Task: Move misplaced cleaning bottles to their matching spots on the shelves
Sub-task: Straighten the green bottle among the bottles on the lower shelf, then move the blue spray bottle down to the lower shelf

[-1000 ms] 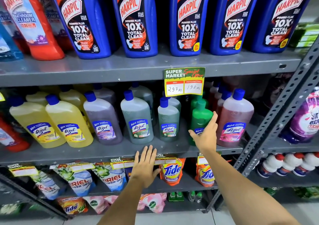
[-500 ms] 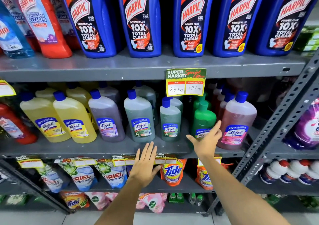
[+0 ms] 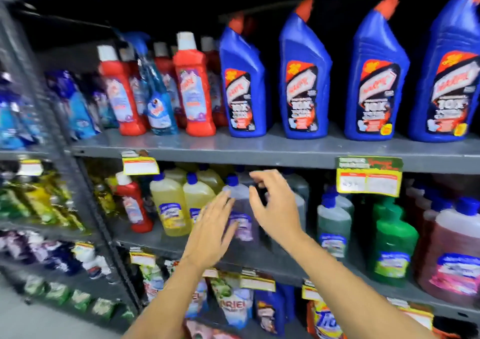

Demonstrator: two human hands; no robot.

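Note:
The view is blurred by motion. A red bottle [image 3: 132, 203] stands at the left end of the middle shelf [image 3: 166, 242], beside two yellow bottles [image 3: 170, 207]. More red bottles [image 3: 193, 92] stand on the upper shelf [image 3: 285, 149], with a light blue spray bottle [image 3: 157, 99] among them. My left hand [image 3: 210, 234] is raised flat, fingers apart, in front of a purple bottle [image 3: 241, 219]. My right hand [image 3: 275, 206] hovers with curled fingers just right of that bottle's blue cap. Neither hand holds anything.
Blue toilet-cleaner bottles [image 3: 304, 84] fill the upper shelf's right part. Grey-green, green [image 3: 392, 240] and pink [image 3: 452, 250] bottles stand to the right on the middle shelf. Detergent pouches [image 3: 233, 305] sit below. A grey upright [image 3: 85, 182] separates a left rack of pouches.
The camera has swung left and up. Both hands rose from the shelf edge and the green bottle, and now sit in front of the purple bottle farther left.

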